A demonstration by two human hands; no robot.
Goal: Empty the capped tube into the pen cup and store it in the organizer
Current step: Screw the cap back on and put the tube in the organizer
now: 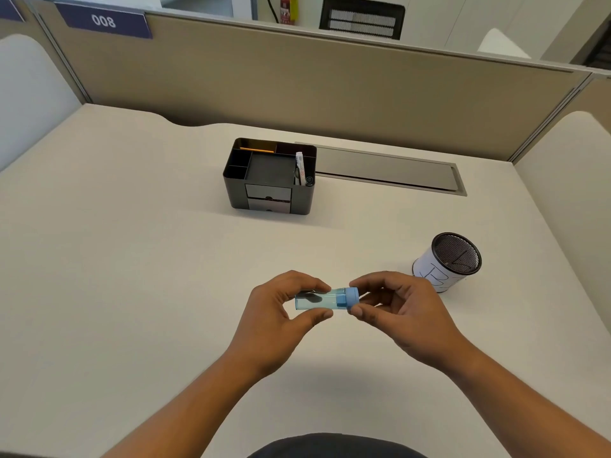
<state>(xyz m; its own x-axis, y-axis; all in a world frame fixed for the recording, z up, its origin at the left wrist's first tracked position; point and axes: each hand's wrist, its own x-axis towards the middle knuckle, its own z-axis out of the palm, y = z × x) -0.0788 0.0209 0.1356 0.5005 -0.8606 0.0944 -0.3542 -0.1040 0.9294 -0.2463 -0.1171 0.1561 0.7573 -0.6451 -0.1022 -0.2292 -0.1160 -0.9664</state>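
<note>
Two hands hold the tube (319,300) level above the desk (132,259), in front of the organizer (269,176) and well apart from it. The left hand (277,320) grips the clear blue body between thumb and fingers; the right hand (401,315) pinches the blue cap (351,297), which is on the tube. Something dark lies inside the tube. The cup (446,261), a mesh one with a white wrap, stands to the organizer's front right, just beyond the right hand.
</note>
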